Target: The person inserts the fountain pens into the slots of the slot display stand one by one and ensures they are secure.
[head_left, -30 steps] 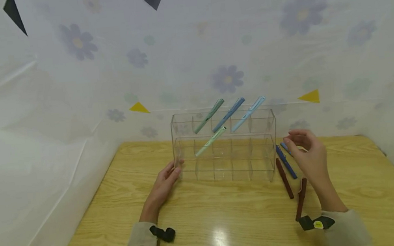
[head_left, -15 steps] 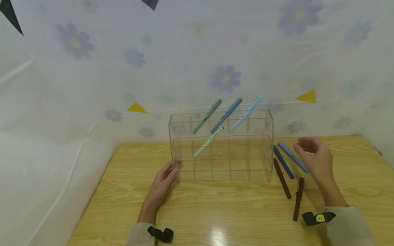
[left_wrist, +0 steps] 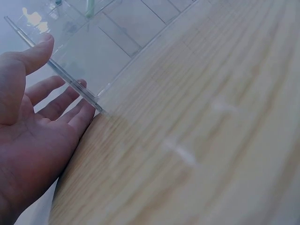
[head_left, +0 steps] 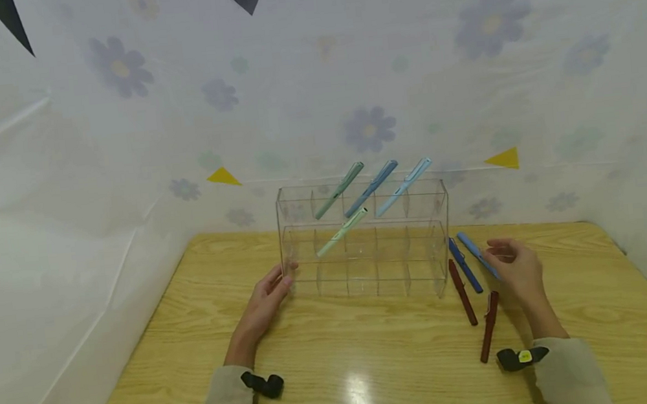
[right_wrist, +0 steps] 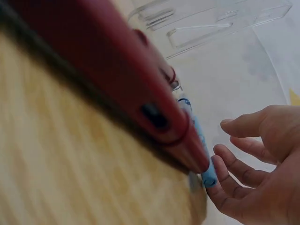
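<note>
Our left hand grips the clear pen holder; our right hand, thumb and fingers parted, has the light-blue capped pen at its fingertips, contact unclear. Likely light, stiff and slick, it suits a mid-barrel pinch.

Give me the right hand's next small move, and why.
Probably pinch the loose, lighter blue pen with the right hand: the hand is right at it, the right wrist view shows the thumb apart from the fingers, and the left hand holds the clear rack by its side.
</note>
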Tool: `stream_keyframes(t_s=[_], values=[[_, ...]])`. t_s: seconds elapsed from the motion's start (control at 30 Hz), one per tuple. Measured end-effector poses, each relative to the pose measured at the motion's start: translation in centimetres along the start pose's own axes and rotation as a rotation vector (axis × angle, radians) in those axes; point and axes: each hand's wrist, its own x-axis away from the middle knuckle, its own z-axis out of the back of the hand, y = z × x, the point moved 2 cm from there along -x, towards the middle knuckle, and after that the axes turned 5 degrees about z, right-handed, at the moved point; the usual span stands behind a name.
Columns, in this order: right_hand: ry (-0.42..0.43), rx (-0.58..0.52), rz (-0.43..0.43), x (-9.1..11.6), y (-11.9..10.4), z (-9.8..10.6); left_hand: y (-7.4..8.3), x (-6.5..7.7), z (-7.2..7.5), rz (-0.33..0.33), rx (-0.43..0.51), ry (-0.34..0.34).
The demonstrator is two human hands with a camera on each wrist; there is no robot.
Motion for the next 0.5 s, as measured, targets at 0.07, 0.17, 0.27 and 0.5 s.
stream_keyframes(t_s=[0.07,0.17,0.27,0.5], values=[[-0.015,0.013,-0.001,-0.02,0.39,-0.13,0.03,0.02,-0.01,-0.007,0.002,-0.004],[-0.037,0.059,0.012,-0.03,0.79,-0.27,0.07,0.03,-0.04,-0.020,0.006,-0.015],[-0.061,0.109,0.022,0.00,0.99,-0.40,0.05,0.04,-0.05,-0.024,0.009,-0.020],[-0.072,0.148,0.042,0.22,0.70,-0.48,0.04,0.03,0.00,-0.039,0.003,-0.017]])
